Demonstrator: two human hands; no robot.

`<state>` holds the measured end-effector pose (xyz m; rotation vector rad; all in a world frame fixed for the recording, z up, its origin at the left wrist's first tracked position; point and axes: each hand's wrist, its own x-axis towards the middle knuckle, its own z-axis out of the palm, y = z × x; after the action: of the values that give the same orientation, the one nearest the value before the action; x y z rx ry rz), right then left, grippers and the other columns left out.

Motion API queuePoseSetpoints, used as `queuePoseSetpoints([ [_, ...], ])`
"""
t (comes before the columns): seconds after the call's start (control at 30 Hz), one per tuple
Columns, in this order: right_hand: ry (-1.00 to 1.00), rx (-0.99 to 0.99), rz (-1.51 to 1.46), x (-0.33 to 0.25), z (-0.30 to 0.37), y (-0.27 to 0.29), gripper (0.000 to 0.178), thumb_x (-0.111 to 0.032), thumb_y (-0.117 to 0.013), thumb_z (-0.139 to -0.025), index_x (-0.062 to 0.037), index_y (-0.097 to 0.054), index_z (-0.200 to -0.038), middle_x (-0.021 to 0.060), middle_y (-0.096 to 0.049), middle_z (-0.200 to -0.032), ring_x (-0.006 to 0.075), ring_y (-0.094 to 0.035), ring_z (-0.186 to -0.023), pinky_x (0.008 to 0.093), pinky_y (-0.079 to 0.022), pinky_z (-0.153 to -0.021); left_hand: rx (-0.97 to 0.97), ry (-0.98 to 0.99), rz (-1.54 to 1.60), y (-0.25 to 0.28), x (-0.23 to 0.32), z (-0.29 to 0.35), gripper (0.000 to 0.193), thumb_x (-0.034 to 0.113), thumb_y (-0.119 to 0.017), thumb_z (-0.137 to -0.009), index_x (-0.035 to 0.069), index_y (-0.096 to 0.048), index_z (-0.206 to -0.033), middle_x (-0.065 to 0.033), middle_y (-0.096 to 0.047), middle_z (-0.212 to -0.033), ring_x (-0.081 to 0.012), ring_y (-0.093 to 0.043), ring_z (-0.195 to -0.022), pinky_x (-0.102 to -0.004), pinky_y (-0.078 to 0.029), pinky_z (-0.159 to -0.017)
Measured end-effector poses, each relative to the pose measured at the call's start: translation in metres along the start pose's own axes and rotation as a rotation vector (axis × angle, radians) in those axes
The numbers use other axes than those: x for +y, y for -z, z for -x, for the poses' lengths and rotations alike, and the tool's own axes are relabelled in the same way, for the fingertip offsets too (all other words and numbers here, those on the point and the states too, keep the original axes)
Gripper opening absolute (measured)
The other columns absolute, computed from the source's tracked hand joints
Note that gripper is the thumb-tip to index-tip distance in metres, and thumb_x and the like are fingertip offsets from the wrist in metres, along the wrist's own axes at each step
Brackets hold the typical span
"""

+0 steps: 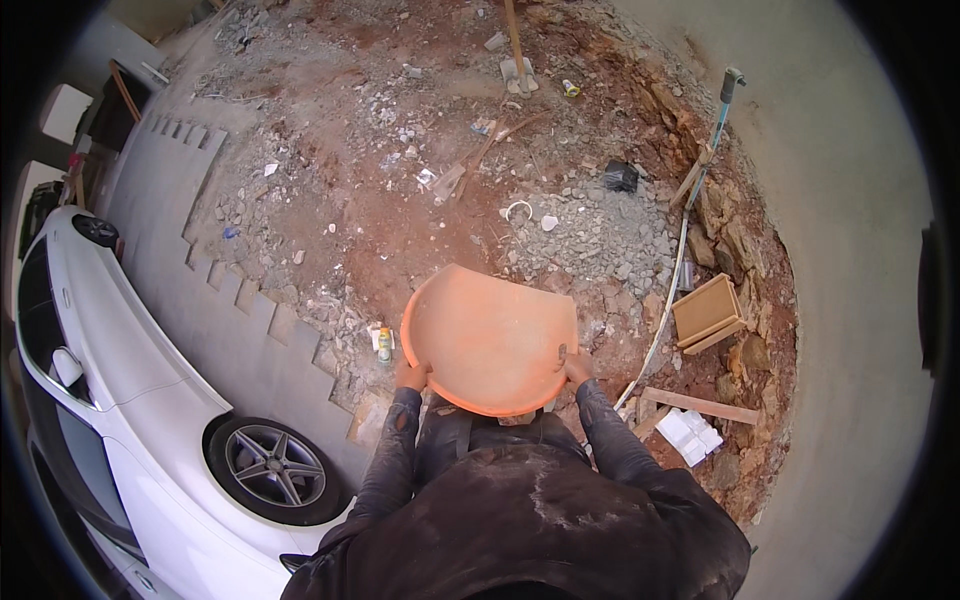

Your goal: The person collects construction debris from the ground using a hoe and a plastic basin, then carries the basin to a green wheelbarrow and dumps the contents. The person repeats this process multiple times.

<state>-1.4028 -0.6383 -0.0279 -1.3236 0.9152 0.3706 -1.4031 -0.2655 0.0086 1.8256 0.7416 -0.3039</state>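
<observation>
A wide orange pan with a curved near rim (490, 340), like a plastic rubble scoop, is held in front of my waist. Its broad upturned surface looks pale and dusty, with no load visible on it. My left hand (412, 376) is closed on its left edge. At the right edge, my right hand (576, 368) grips beside a small handle-like opening. Both forearms are in dark, dusty sleeves. A small yellow-and-green bottle (385, 346) stands on the ground to the left of the pan.
A white car (150, 400) is parked at left beside step-edged paving (235, 335). Rubble (610, 235) covers the reddish ground ahead. A long-handled tool (515, 45) stands at the far side. Toward the right wall (860, 300) are a wooden box (707, 312), a plank (700, 405) and a pale hose (668, 310).
</observation>
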Motion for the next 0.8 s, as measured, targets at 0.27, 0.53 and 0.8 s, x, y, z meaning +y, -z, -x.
queuePoseSetpoints([
  [0.27, -0.036, -0.075, 0.202, -0.133, -0.047, -0.134, 0.026, -0.003, -0.053, -0.079, 0.0029, -0.058, -0.103, 0.0102, -0.062, -0.081, 0.0204, -0.062, -0.061, 0.03, -0.05, -0.049, 0.023, 0.228, 0.16, 0.071, 0.1, -0.127, 0.041, 0.006, -0.059, -0.064, 0.003, -0.056, -0.105, -0.013, -0.064, -0.089, -0.0273, -0.065, -0.07, -0.0407, -0.057, -0.059],
  [0.53, -0.118, -0.233, 0.517, -0.232, -0.109, -0.259, 0.018, -0.015, -0.06, -0.083, -0.0033, -0.062, -0.096, 0.0028, -0.06, -0.071, 0.0118, -0.054, -0.055, 0.0251, -0.04, -0.047, 0.133, 0.44, 0.095, 0.121, 0.186, -0.222, 0.032, 0.008, -0.058, -0.064, 0.0, -0.061, -0.095, -0.0144, -0.065, -0.082, -0.0276, -0.067, -0.065, -0.0383, -0.058, -0.053],
  [0.8, -0.238, -0.32, 0.341, -0.384, -0.213, -0.324, 0.029, -0.026, -0.055, -0.09, -0.0074, -0.058, -0.113, 0.0059, -0.062, -0.097, 0.0153, -0.059, -0.082, 0.0302, -0.046, -0.068, 0.359, 0.497, 0.224, 0.089, 0.212, -0.317, 0.042, 0.005, -0.06, -0.062, 0.002, -0.058, -0.104, -0.0163, -0.066, -0.083, -0.0286, -0.066, -0.065, -0.0367, -0.055, -0.054],
])
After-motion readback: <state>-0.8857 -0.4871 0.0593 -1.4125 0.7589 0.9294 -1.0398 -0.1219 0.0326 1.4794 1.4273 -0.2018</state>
